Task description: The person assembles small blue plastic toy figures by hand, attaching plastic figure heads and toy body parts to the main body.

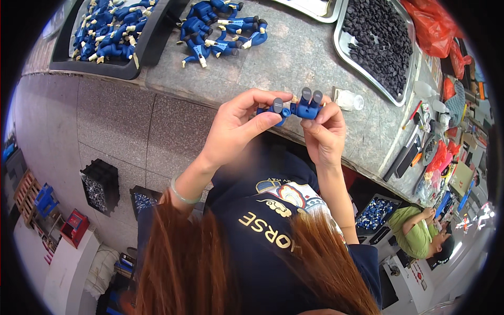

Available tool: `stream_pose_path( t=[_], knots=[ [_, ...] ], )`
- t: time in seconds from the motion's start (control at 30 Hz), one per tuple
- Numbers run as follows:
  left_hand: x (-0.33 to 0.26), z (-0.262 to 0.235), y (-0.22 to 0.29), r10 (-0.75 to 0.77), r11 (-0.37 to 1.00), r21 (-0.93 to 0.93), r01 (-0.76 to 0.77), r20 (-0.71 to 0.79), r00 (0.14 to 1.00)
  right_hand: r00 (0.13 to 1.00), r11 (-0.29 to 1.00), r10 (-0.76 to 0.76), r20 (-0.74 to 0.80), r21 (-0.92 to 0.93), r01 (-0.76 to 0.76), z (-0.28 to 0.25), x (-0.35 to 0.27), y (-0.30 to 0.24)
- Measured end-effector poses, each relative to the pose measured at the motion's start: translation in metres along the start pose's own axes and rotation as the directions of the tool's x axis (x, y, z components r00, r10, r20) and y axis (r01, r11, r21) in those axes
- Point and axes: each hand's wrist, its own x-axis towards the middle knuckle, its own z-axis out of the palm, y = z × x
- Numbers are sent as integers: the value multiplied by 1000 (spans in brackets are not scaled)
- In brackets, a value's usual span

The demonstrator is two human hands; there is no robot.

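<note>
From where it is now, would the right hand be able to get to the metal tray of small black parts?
Probably yes. The right hand is pinching the blue part together with the left hand, so it is occupied, but bare worktop lies between it and the metal tray, with only a small clear cup nearby.

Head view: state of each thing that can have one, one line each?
Left hand: pinching the blue part, thumb by one grey cap.
Right hand: holding the part's other end.
Blue part: held between both hands above the bench edge, three grey caps on it.
Metal tray: heaped with dark caps.
Black tray: full of blue parts.
Loose blue parts: piled on the bench.
</note>
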Motion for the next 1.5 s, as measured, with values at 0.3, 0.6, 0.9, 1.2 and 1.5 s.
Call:
stream_pose_path(
  t=[0.3, 0.6, 0.9, 1.2, 1.5],
  knots=[
    [-4, -3, 10, 35, 999, -8, -35, 55, 998, 996, 993, -75, 39, -90, 78, 8, -2, 0],
    [-14, -13, 16, 130, 991, -10, -130, -14, 991, 912, 427, -342, 226, -827, 365, 12, 41, 6],
    [-18, -12, 19, 178, 980, 87, -178, 3, 984, 804, -182, -313, 505, -863, 471, 18, 63, 18],
    [-10, -9, 8, 60, 957, 276, -87, 104, 993, 984, 549, -30, 175, -820, 162, 50, 11, -34],
    [5, 7, 0, 57, 707, 658, -259, 312, 948, 970, 693, 242, 33, -705, -148, 7, -19, -42]
  ],
)
